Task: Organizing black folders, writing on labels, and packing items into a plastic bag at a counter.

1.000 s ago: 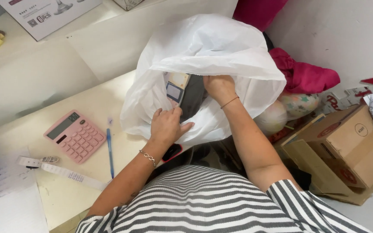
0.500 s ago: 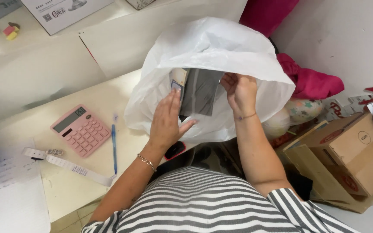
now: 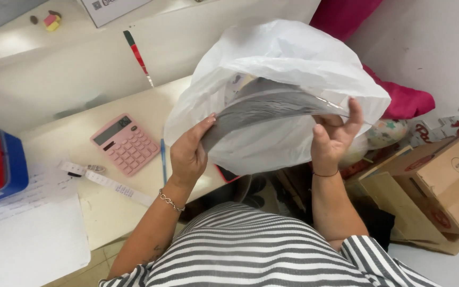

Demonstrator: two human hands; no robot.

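Two hands hold one flat item at the mouth of a bag; parts are listed from largest to smallest.

1. Desk (image 3: 134,114): pale surface at left, bearing the smaller items below.
2. White plastic bag (image 3: 293,64): large, crumpled, its opening turned toward the viewer; it rests at the desk's right end.
3. Cardboard box (image 3: 442,186): brown, on the floor at lower right, well apart from both hands.
4. Grey flat packet (image 3: 264,106): wrapped in clear film, bowed upward, lying across the bag's opening and spanning the gap between the hands.
5. Left hand (image 3: 189,154): fingers closed over the packet's left edge, thumb beneath, pinching it; a chain bracelet sits on the wrist.
6. Right hand (image 3: 333,135): fingers partly spread and curled up around the packet's right edge, gripping it with the thumb in front.
7. Pink calculator (image 3: 125,142): flat on the desk, left of the left hand.
8. Blue pen (image 3: 163,159): lying just beside the calculator's right side, near the left wrist.
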